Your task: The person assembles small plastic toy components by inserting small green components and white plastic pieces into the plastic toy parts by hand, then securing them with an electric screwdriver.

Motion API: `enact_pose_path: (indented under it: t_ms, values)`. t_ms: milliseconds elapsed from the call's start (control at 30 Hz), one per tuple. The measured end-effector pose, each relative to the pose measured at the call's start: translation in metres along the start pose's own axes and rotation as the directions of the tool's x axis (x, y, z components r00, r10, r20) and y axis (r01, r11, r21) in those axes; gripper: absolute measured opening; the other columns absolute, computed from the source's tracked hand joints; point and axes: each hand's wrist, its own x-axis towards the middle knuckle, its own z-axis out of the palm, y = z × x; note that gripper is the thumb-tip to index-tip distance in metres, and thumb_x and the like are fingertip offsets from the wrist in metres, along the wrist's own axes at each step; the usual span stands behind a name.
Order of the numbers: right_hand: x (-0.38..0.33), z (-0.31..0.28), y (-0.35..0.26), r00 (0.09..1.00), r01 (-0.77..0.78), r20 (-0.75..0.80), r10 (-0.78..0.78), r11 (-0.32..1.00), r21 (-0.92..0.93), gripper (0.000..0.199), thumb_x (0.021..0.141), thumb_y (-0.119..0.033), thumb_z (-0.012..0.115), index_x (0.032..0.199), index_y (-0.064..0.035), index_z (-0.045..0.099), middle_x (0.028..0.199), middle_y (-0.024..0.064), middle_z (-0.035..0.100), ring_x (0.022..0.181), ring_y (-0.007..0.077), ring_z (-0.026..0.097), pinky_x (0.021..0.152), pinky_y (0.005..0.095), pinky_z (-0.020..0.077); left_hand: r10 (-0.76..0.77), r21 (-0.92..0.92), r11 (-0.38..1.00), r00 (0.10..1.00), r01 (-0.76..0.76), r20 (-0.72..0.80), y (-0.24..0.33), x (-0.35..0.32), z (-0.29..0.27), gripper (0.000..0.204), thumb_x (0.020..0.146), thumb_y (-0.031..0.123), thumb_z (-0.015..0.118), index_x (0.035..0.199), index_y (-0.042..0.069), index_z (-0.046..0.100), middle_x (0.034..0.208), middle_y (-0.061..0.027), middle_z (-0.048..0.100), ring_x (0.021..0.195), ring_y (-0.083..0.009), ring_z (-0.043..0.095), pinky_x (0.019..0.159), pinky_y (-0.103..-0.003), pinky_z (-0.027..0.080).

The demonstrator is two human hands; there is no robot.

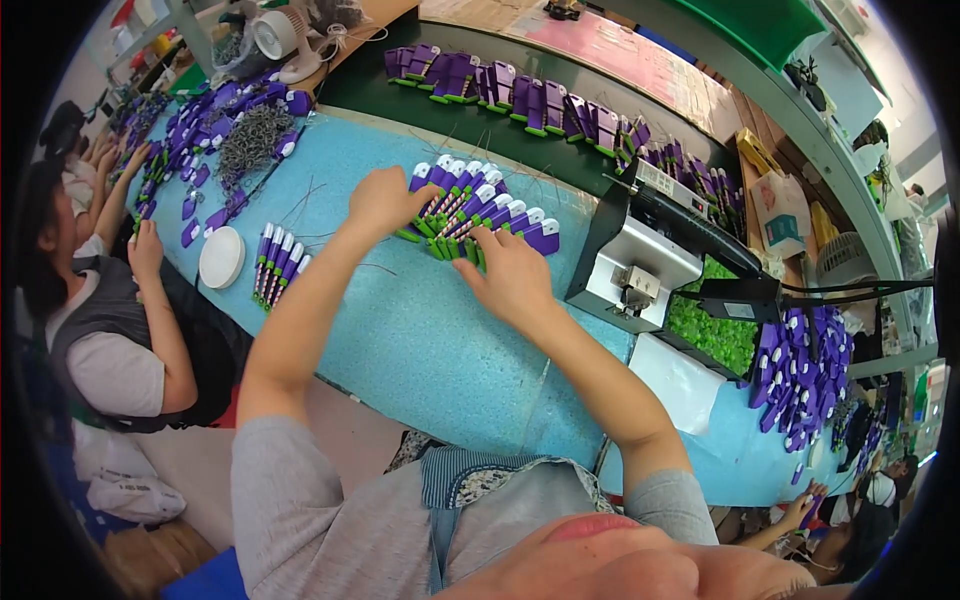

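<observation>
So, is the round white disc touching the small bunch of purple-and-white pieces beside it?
Apart: the head view shows a strip of blue tabletop between the round white disc and the purple-and-white pieces.

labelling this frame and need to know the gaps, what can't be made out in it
All in the head view:
Left hand: some fingers hidden behind the hand itself.
Fanned purple, white and green plastic pieces: count unclear; they overlap, and the right hand covers some.
Small bright-green pieces: too small and crowded to tell their shape.
Green sheet-like thing: cut off by the top edge.
</observation>
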Motion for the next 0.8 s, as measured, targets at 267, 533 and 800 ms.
enact_pose_path:
  t_ms: [267, 533, 800]
  values:
    - [-0.054, -0.107, 0.041, 0.782, -0.142, -0.231, 0.579, 0.527, 0.838, 0.038, 0.084, -0.008, 0.065, 0.120, -0.0032, 0.053, 0.099, 0.0044, 0.058, 0.071, 0.0070, 0.056, 0.063, 0.0207, 0.0468, 0.346, -0.185, 0.882, 0.861, -0.434, -0.372, 0.075, -0.080, 0.015, 0.055, 0.068, 0.018, 0.077, 0.112, 0.001, 0.051, 0.101, -0.0160, 0.052, 0.096, -0.0334, 0.051, 0.082, -0.042, 0.044]
    - [-0.051, -0.167, 0.067, 0.712, -0.079, -0.096, 0.695, 0.216, 0.973, 0.067, 0.088, -0.007, 0.058, 0.145, -0.0071, 0.023, 0.127, 0.0256, 0.041, 0.091, 0.0278, 0.065, 0.077, 0.0344, 0.0532, 0.302, -0.062, 0.938, 0.893, -0.341, -0.335, 0.098, -0.072, 0.036, 0.068, 0.056, 0.024, 0.086, 0.110, 0.002, 0.052, 0.100, -0.0122, 0.051, 0.095, -0.0293, 0.049, 0.077, -0.040, 0.041]
    - [-0.021, -0.172, 0.097, 0.734, -0.042, 0.093, 0.673, -0.092, 0.995, 0.070, 0.086, -0.008, 0.058, 0.145, -0.0076, 0.019, 0.103, 0.0142, 0.048, 0.095, 0.0393, 0.062, 0.074, 0.0435, 0.0527, 0.336, -0.031, 0.936, 0.917, -0.350, -0.214, 0.099, -0.059, 0.040, 0.057, 0.055, 0.026, 0.086, 0.094, 0.001, 0.051, 0.090, -0.0134, 0.055, 0.087, -0.0303, 0.056, 0.071, -0.040, 0.047]
